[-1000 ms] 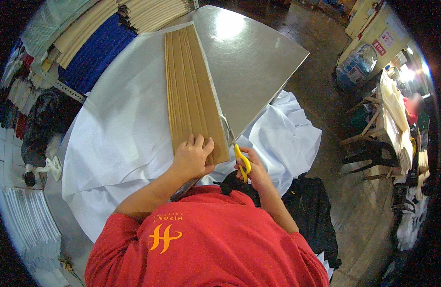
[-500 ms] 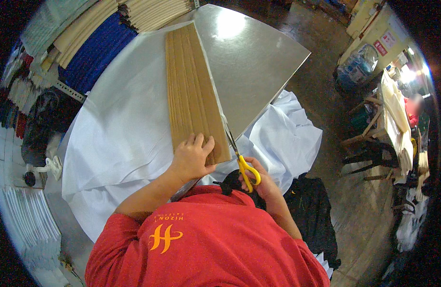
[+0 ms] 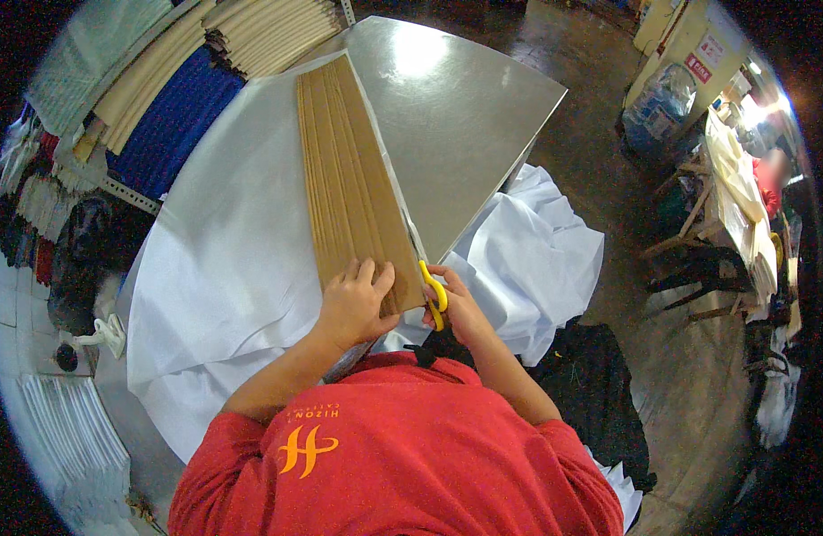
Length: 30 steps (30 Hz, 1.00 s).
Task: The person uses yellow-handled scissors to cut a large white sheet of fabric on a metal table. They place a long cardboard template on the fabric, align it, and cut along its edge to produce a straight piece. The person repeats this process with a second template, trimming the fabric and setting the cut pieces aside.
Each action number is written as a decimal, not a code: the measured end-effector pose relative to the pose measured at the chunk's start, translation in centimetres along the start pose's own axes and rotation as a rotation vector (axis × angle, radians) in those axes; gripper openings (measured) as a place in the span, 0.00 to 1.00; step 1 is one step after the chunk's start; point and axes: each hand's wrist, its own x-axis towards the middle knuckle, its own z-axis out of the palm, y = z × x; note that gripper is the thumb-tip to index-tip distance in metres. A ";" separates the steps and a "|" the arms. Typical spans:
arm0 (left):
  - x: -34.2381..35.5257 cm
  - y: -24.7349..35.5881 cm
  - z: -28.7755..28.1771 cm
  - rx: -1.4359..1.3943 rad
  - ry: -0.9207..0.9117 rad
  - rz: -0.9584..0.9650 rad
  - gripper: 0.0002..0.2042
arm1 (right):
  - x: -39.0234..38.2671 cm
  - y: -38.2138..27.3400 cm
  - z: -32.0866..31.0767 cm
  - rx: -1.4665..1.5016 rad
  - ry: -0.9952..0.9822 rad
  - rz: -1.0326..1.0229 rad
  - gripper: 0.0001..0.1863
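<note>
A long strip of brown corrugated cardboard [image 3: 353,170] lies on white fabric [image 3: 224,223] spread over a metal table [image 3: 456,116]. My left hand [image 3: 359,302] presses down on the near end of the cardboard, fingers spread over it. Beside the strip's right edge, my right hand [image 3: 459,308] grips yellow-handled scissors [image 3: 439,290]. The blades point away from me along the cardboard's edge, where the fabric's border runs; they are partly hidden beside the cardboard. Loose white fabric [image 3: 541,250] hangs in folds off the table's right side.
Folded cream fabric [image 3: 273,31] and blue fabric [image 3: 179,116] are stacked at the far left. White folded cloth [image 3: 72,447] lies at the lower left. Black cloth [image 3: 590,393] is at my right. Farther right, a person in red [image 3: 768,183] is near a cloth-covered table [image 3: 737,196].
My right hand has moved the scissors slightly away from me and left, closer to the cardboard's edge, and the handles look closer together. My left hand stays on the cardboard.
</note>
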 end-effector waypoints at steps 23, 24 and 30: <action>0.0 -0.2 0.6 -0.039 0.010 -0.004 0.35 | 0.1 -1.6 1.3 0.007 0.085 0.012 0.20; 0.0 -0.2 0.6 -0.040 0.008 -0.004 0.36 | 0.2 -1.6 1.3 0.000 0.080 -0.002 0.20; -0.1 -0.1 0.6 -0.044 0.009 -0.011 0.36 | 0.3 -1.6 1.1 -0.009 0.070 0.008 0.20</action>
